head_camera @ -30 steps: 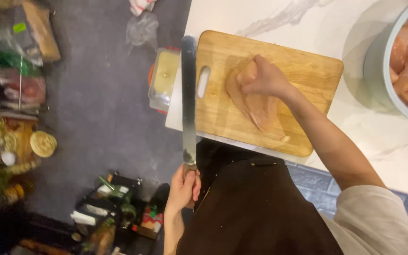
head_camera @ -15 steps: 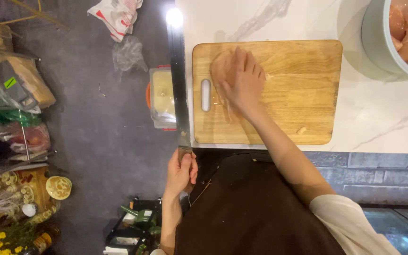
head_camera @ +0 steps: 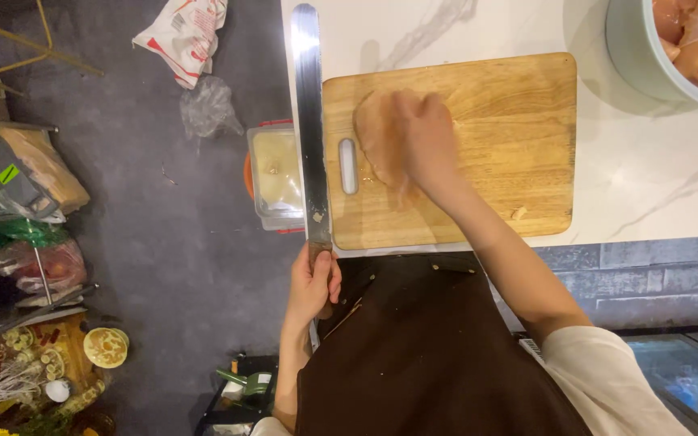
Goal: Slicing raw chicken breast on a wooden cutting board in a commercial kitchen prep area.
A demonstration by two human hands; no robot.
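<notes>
**Kid:** What is the biggest thing here?

**Helper:** The white tabletop (head_camera: 648, 169). It has grey lines in it, like marble. To its left, far below, is a dark floor (head_camera: 163, 242).

**Kid:** What lies on the tabletop?

**Helper:** A wooden board (head_camera: 510, 145). It sits at the near edge of the tabletop, and it has a slot for carrying on its left side. In the far right corner stands a big bowl (head_camera: 632, 56) with pale raw meat in it. The bowl is apart from the board.

**Kid:** What is the person wearing?

**Helper:** A dark brown apron (head_camera: 422, 355), right up against the tabletop edge.

**Kid:** What is that long shiny thing?

**Helper:** A long knife (head_camera: 310, 121). Its blade lies along the left edge of the board, and its tip points away from the person.

**Kid:** Who holds it?

**Helper:** The left hand (head_camera: 313, 282). Its fingers are curled tight around the handle, just off the near edge of the tabletop.

**Kid:** And the other hand?

**Helper:** The right hand (head_camera: 423, 141) is on a piece of raw chicken (head_camera: 375, 137). The fingers lie close together and flat, and they press down on the meat. The picture is a bit blurry there.

**Kid:** Where is the chicken?

**Helper:** On the left half of the board, just right of the slot, near the knife blade.

**Kid:** Anything smaller?

**Helper:** A clear box (head_camera: 275, 173) down on the floor, left of the knife. A white bag (head_camera: 183, 36) lies farther away.
</notes>
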